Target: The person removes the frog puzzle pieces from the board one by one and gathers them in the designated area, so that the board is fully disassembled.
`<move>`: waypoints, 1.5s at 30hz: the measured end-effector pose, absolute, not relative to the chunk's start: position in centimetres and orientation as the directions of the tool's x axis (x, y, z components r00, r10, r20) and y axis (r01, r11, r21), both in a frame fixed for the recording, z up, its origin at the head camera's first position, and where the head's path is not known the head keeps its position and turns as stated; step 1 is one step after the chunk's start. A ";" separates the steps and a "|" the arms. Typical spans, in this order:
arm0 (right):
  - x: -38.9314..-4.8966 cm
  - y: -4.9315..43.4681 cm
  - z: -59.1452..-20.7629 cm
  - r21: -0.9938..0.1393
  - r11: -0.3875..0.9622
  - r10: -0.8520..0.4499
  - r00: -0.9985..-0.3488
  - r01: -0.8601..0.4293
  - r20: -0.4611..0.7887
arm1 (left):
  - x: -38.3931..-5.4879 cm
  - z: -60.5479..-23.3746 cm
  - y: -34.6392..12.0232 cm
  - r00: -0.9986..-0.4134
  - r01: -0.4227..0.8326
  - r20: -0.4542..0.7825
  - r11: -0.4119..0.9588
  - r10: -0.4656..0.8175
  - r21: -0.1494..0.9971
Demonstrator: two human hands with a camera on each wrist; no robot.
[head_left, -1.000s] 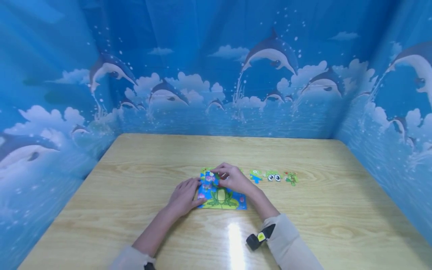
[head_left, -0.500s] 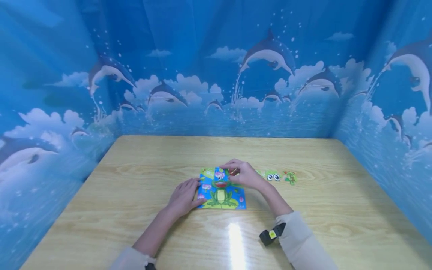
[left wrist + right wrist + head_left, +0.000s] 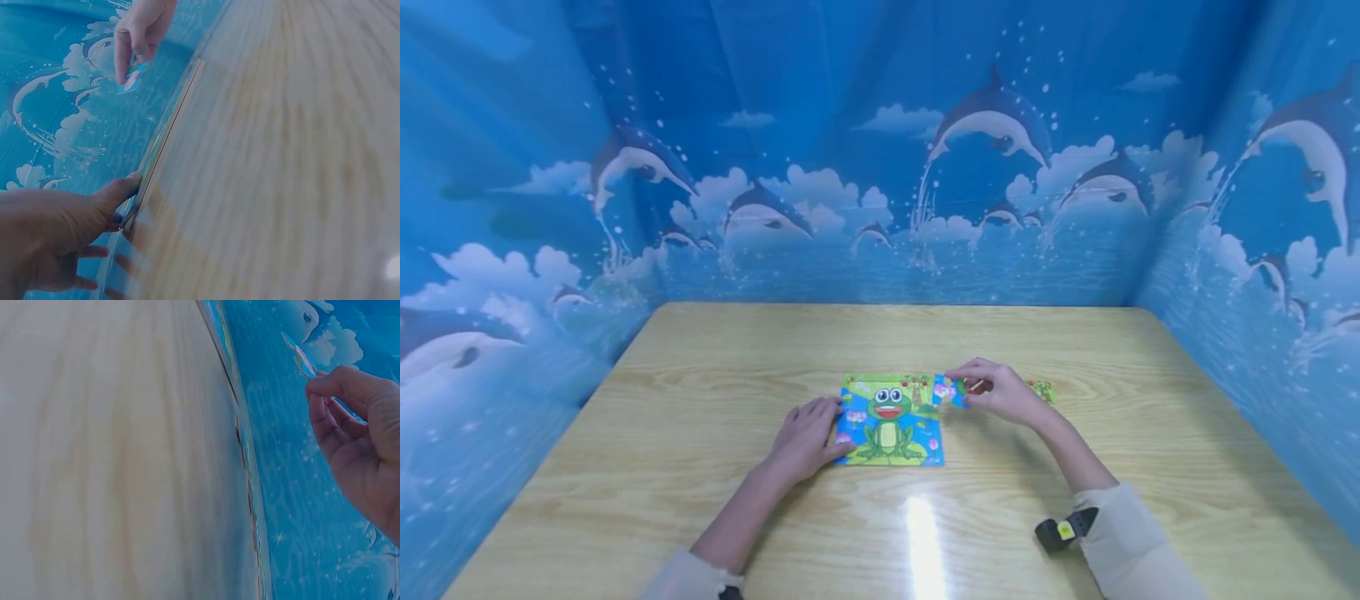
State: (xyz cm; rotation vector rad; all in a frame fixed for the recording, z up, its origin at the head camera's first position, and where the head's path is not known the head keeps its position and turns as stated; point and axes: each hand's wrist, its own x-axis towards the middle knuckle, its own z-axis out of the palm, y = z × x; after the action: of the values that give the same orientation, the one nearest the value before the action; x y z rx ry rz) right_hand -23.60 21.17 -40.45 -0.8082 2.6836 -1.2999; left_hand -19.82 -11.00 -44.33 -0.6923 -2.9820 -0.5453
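A frog jigsaw puzzle [image 3: 889,429] lies on the table, with a smiling green frog on a blue and yellow-green ground. My left hand [image 3: 801,442] rests at its left side, fingers stretched along the edge and thumb at the lower left corner. In the left wrist view, the thumb of this left hand [image 3: 69,225] touches the puzzle's edge. Just off the puzzle's upper right corner, my right hand [image 3: 1000,392] pinches a puzzle piece [image 3: 946,390], blue with a pink flower. Seen from the right wrist, this piece [image 3: 300,357] is raised above the table between thumb and fingers.
Partly hidden behind my right hand, a loose green puzzle piece [image 3: 1042,392] lies on the wooden table [image 3: 737,350]. Blue dolphin-print curtains [image 3: 820,150] stand around the back and sides.
My right hand has moved rightward with the puzzle piece, from over the puzzle to beyond its right edge, uncovering the frog's eyes. My left hand has stayed put.
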 end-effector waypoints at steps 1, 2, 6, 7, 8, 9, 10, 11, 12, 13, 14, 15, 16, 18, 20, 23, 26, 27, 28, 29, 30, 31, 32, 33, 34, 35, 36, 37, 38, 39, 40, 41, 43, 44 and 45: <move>-23.6 21.5 -40.6 -0.742 0.515 -0.477 -0.862 -0.430 0.168 | -19.8 -44.3 -11.0 -0.903 0.427 0.105 0.843 0.416 0.327; -23.5 21.9 -40.8 -0.739 0.518 -0.481 -0.861 -0.430 0.164 | -19.7 -44.3 -11.0 -0.908 0.416 0.096 0.848 0.409 0.327; -23.2 23.0 -41.1 -0.740 0.517 -0.490 -0.858 -0.431 0.157 | -19.6 -44.1 -11.0 -0.924 0.372 0.045 0.865 0.379 0.337; -23.1 23.3 -41.2 -0.740 0.518 -0.492 -0.857 -0.428 0.152 | -19.6 -44.0 -11.0 -0.926 0.364 0.035 0.868 0.375 0.338; -23.0 23.5 -41.2 -0.740 0.519 -0.496 -0.856 -0.428 0.148 | -19.6 -44.0 -11.0 -0.929 0.355 0.023 0.873 0.369 0.336; -23.0 23.6 -41.2 -0.741 0.521 -0.497 -0.856 -0.423 0.140 | -19.6 -44.0 -11.0 -0.931 0.349 0.014 0.875 0.366 0.334; -22.9 23.8 -41.3 -0.743 0.522 -0.499 -0.857 -0.418 0.131 | -19.6 -44.0 -11.0 -0.932 0.344 0.007 0.878 0.362 0.334; -22.8 23.9 -41.3 -0.742 0.528 -0.502 -0.856 -0.414 0.120 | -19.6 -44.0 -11.0 -0.933 0.341 0.003 0.879 0.361 0.335; -22.8 24.0 -41.4 -0.738 0.537 -0.502 -0.858 -0.408 0.109 | -19.6 -44.0 -11.0 -0.933 0.340 -0.001 0.879 0.361 0.335; -22.7 24.1 -41.4 -0.737 0.544 -0.501 -0.860 -0.402 0.099 | -19.7 -44.0 -11.0 -0.932 0.339 -0.002 0.878 0.361 0.339; -22.6 24.2 -41.5 -0.737 0.548 -0.500 -0.861 -0.396 0.091 | -19.7 -44.0 -11.0 -0.932 0.340 -0.002 0.876 0.362 0.343; -22.5 24.3 -41.6 -0.740 0.551 -0.497 -0.864 -0.385 0.080 | -19.7 -44.0 -11.0 -0.931 0.341 -0.001 0.874 0.364 0.347; -22.5 24.3 -41.6 -0.741 0.554 -0.497 -0.865 -0.380 0.072 | -19.7 -44.0 -11.0 -0.931 0.342 0.000 0.872 0.365 0.351; -22.3 24.4 -41.8 -0.749 0.552 -0.495 -0.867 -0.366 0.059 | -19.7 -43.9 -11.0 -0.931 0.342 -0.001 0.869 0.366 0.357; -22.3 24.6 -42.1 -0.760 0.542 -0.496 -0.867 -0.358 0.054 | -19.7 -43.9 -11.0 -0.931 0.340 0.001 0.868 0.365 0.362; -22.3 24.8 -42.6 -0.762 0.540 -0.498 -0.865 -0.357 0.052 | -19.6 -43.8 -11.0 -0.932 0.337 0.000 0.867 0.363 0.366; -22.4 24.9 -43.1 -0.767 0.531 -0.508 -0.860 -0.359 0.050 | -19.7 -43.8 -11.0 -0.932 0.338 0.000 0.868 0.363 0.364; -22.4 25.0 -43.2 -0.770 0.527 -0.513 -0.857 -0.359 0.048 | -19.7 -43.8 -11.0 -0.932 0.337 -0.002 0.869 0.363 0.363; -22.4 25.0 -43.3 -0.772 0.524 -0.520 -0.853 -0.362 0.047 | -19.6 -43.8 -11.0 -0.932 0.337 -0.004 0.870 0.363 0.361; -22.4 25.1 -43.5 -0.769 0.521 -0.529 -0.847 -0.370 0.049 | -19.6 -43.8 -11.0 -0.932 0.337 -0.006 0.871 0.363 0.357; -22.4 25.1 -43.6 -0.764 0.522 -0.537 -0.842 -0.380 0.052 | -19.6 -43.8 -11.0 -0.931 0.339 -0.006 0.871 0.365 0.355; -22.5 25.2 -43.7 -0.760 0.521 -0.547 -0.836 -0.389 0.054 | -19.6 -43.8 -10.9 -0.931 0.339 -0.007 0.871 0.365 0.354; -22.4 25.2 -43.8 -0.755 0.520 -0.553 -0.831 -0.399 0.059 | -19.6 -43.8 -10.9 -0.931 0.341 -0.006 0.871 0.366 0.354; -22.4 25.2 -43.9 -0.754 0.516 -0.559 -0.827 -0.406 0.063 | -19.6 -43.8 -10.9 -0.930 0.341 -0.008 0.871 0.367 0.354; -22.4 25.2 -44.0 -0.751 0.512 -0.565 -0.822 -0.416 0.070 | -19.6 -43.8 -10.9 -0.930 0.341 -0.007 0.871 0.367 0.355; -22.4 25.2 -44.0 -0.751 0.509 -0.568 -0.820 -0.421 0.075 | -19.6 -43.8 -10.9 -0.930 0.341 -0.006 0.870 0.367 0.357; -22.4 25.2 -44.1 -0.753 0.503 -0.572 -0.817 -0.425 0.079 | -19.6 -43.8 -10.9 -0.930 0.342 -0.004 0.868 0.368 0.360; -22.4 25.2 -44.2 -0.753 0.498 -0.576 -0.813 -0.429 0.083 | -19.6 -43.8 -10.9 -0.930 0.342 -0.002 0.868 0.367 0.361; -22.5 25.2 -44.2 -0.752 0.498 -0.577 -0.812 -0.432 0.086 | -19.6 -43.8 -10.9 -0.930 0.342 0.000 0.868 0.367 0.361; -22.5 25.1 -44.3 -0.750 0.497 -0.579 -0.810 -0.437 0.089 | -19.6 -43.9 -10.9 -0.931 0.342 0.001 0.867 0.366 0.362; -22.6 25.1 -44.4 -0.745 0.497 -0.582 -0.808 -0.444 0.094 | -19.6 -43.9 -10.9 -0.931 0.342 0.003 0.867 0.365 0.363; -22.6 25.1 -44.5 -0.742 0.498 -0.584 -0.806 -0.449 0.095 | -19.6 -43.9 -10.9 -0.931 0.342 0.005 0.867 0.365 0.364; -22.7 25.0 -44.6 -0.735 0.499 -0.588 -0.803 -0.458 0.101 | -19.6 -43.9 -11.0 -0.932 0.340 0.006 0.866 0.363 0.366; -22.7 25.0 -44.6 -0.732 0.499 -0.589 -0.801 -0.463 0.105 | -19.6 -43.9 -11.0 -0.932 0.339 0.005 0.866 0.363 0.367; -22.7 24.9 -44.6 -0.730 0.500 -0.590 -0.800 -0.466 0.108 | -19.6 -43.9 -11.0 -0.932 0.339 0.005 0.865 0.362 0.370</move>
State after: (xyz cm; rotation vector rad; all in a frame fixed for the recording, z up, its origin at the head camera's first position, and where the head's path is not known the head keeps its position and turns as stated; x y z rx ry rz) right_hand -22.69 24.89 -44.60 -0.9169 2.5826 -1.1845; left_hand -19.63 -10.97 -43.92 -0.5824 -3.0957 -0.5955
